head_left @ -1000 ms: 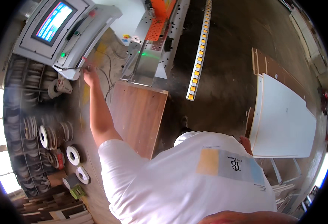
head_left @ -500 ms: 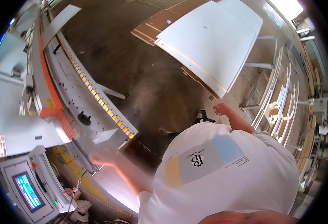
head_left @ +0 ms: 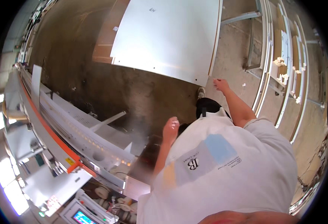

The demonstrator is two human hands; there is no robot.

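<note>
My left hand [head_left: 170, 129] hangs in front of my body on the left, loosely curled, with nothing visible in it. It is apart from the long machine [head_left: 93, 130] on that side. My right hand [head_left: 220, 85] is held out beyond my body, fingers partly bent and apart, with nothing between them. The nearest thing to it is the near right corner of a large white panel [head_left: 164, 41]; a small gap seems to separate them. Under the panel's left side, a brown board [head_left: 103, 52] sticks out.
An orange rail [head_left: 48, 125] runs along the machine. A control box with a lit screen [head_left: 82, 217] stands at the lower left. Metal racks [head_left: 266, 56] holding long strips line the right. My shoe [head_left: 201, 92] is on the concrete floor [head_left: 134, 89] beside the panel.
My view has turned left, so the panel and racks sit differently and the machine has swung lower. My left hand has come away from the machine's end toward my body. The panel's corner is closer.
</note>
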